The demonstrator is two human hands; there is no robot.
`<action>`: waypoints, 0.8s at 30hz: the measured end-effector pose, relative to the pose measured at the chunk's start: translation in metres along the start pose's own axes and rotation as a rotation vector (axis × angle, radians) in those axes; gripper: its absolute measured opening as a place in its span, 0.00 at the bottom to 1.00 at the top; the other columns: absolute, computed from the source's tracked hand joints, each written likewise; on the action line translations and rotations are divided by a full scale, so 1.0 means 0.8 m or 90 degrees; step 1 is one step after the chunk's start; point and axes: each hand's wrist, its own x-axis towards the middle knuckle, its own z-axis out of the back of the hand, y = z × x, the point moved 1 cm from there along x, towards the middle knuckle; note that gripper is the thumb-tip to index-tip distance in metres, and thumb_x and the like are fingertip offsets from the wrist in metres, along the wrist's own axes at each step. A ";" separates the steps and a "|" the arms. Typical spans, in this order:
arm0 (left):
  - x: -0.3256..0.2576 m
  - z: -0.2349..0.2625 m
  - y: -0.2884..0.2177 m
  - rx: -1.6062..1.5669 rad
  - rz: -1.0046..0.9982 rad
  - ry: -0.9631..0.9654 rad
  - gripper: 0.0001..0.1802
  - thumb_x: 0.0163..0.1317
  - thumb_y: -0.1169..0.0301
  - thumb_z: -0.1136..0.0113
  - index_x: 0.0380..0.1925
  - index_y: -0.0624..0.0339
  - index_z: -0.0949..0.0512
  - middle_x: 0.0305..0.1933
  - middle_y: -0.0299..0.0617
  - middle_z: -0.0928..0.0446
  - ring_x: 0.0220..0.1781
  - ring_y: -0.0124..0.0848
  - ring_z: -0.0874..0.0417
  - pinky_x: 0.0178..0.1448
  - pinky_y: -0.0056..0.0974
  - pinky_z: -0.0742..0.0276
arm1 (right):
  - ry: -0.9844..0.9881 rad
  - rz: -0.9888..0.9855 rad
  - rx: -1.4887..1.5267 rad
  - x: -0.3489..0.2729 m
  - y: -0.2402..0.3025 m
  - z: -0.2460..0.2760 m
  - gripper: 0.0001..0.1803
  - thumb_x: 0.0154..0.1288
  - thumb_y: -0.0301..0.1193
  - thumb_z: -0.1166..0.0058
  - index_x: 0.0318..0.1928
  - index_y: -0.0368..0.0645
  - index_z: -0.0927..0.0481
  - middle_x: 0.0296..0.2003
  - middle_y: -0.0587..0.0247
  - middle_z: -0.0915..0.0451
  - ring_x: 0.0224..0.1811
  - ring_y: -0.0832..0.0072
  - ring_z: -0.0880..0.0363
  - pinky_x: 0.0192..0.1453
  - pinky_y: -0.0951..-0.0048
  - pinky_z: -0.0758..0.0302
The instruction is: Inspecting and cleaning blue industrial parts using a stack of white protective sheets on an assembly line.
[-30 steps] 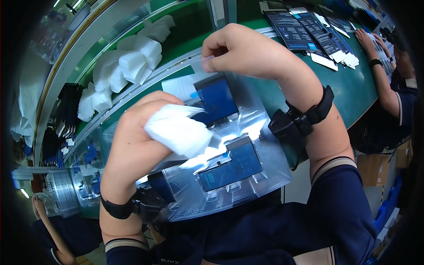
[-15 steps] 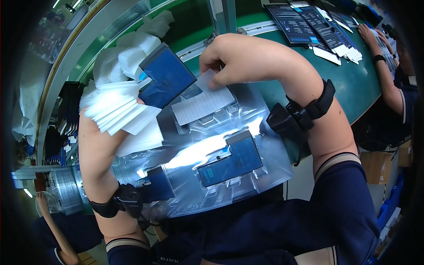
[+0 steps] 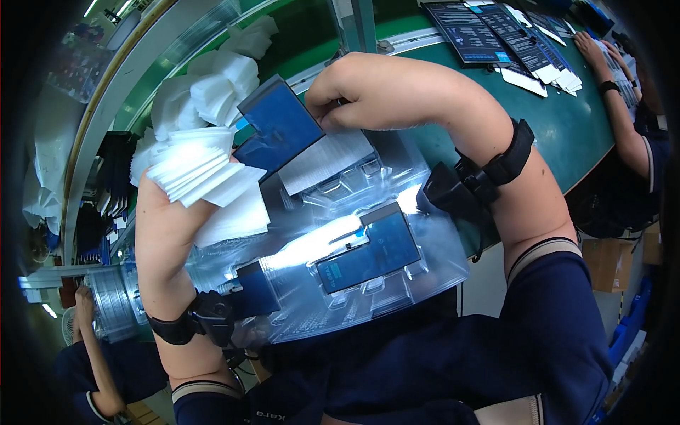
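Observation:
A fanned stack of thin white foam sheets (image 3: 195, 166) covers most of my left hand (image 3: 173, 202), which is closed around it. A flat dark-blue battery (image 3: 276, 127) is raised just beyond the stack, its lower corner close to my left fingers. At its right edge, my right hand (image 3: 338, 99) has curled fingers pinched at the corner; the fingertips are partly hidden. Below this hand, a white sheet (image 3: 329, 163) lies over a pocket of the clear plastic tray (image 3: 439, 265). Another L-shaped battery (image 3: 372, 248) sits in the front pocket, and a third battery (image 3: 256, 290) at the left.
Loose white foam pieces (image 3: 219, 92) are heaped at the back left by a metal frame. Printed dark cards (image 3: 467, 35) lie on the green table (image 3: 567, 142) at the far right, near a co-worker's hands. Stacked clear trays (image 3: 113, 304) stand at the left.
My right hand has moved slightly left, off the white sheet on the tray and to the raised battery's edge. The battery and foam stack have shifted a little to the right.

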 end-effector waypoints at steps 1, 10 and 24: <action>0.000 0.000 0.000 -0.006 0.002 -0.004 0.16 0.51 0.77 0.34 0.42 0.64 0.21 0.39 0.36 0.21 0.40 0.23 0.23 0.45 0.30 0.26 | 0.002 -0.003 0.005 0.000 0.000 0.000 0.08 0.56 0.26 0.46 0.33 0.34 0.21 0.28 0.53 0.22 0.32 0.62 0.22 0.39 0.68 0.27; -0.002 -0.001 0.002 -0.003 0.013 -0.027 0.17 0.50 0.78 0.34 0.42 0.64 0.21 0.41 0.38 0.21 0.42 0.24 0.22 0.47 0.31 0.26 | 0.006 0.025 0.038 0.001 -0.001 0.005 0.08 0.57 0.27 0.46 0.34 0.34 0.21 0.27 0.55 0.23 0.31 0.64 0.24 0.38 0.68 0.27; 0.000 -0.002 0.003 -0.019 0.028 -0.014 0.17 0.48 0.78 0.34 0.42 0.64 0.22 0.42 0.39 0.21 0.43 0.26 0.22 0.49 0.32 0.27 | -0.003 0.012 -0.070 -0.003 0.004 -0.007 0.16 0.48 0.23 0.41 0.41 0.37 0.21 0.35 0.55 0.23 0.40 0.60 0.23 0.44 0.64 0.27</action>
